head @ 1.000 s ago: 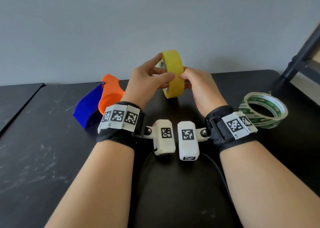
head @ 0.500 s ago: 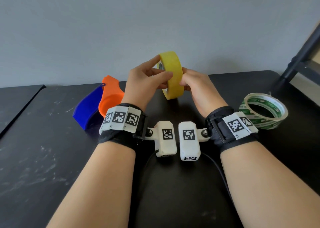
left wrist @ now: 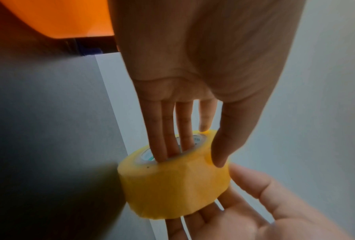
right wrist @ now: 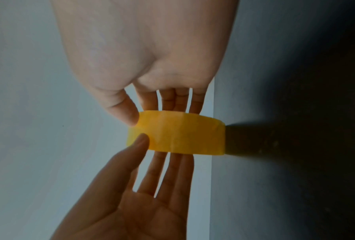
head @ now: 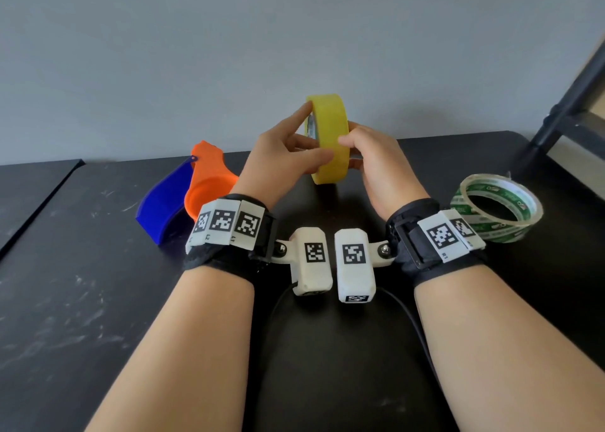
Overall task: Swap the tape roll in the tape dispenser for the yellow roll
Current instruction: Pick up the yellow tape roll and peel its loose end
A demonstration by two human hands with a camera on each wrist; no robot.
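Observation:
The yellow tape roll (head: 329,127) stands on edge in the air above the black table (head: 98,300), held between both hands. My left hand (head: 312,143) has fingers in the core and its thumb on the outer band, as the left wrist view shows: roll (left wrist: 172,183), left hand (left wrist: 191,155). My right hand (head: 352,151) pinches the other side, thumb on the band and fingers behind the roll (right wrist: 182,138), right hand (right wrist: 151,113). The dispenser lies apart at the left as an orange piece (head: 209,182) and a blue piece (head: 163,202).
A clear tape roll with green print (head: 497,208) lies flat on the table to the right of my right wrist. A dark metal frame (head: 573,104) rises at the far right. A grey wall stands close behind the table. A seam splits the tabletop at far left.
The yellow roll stays at about the same place and height. My thumbs have shifted a little on its outer band.

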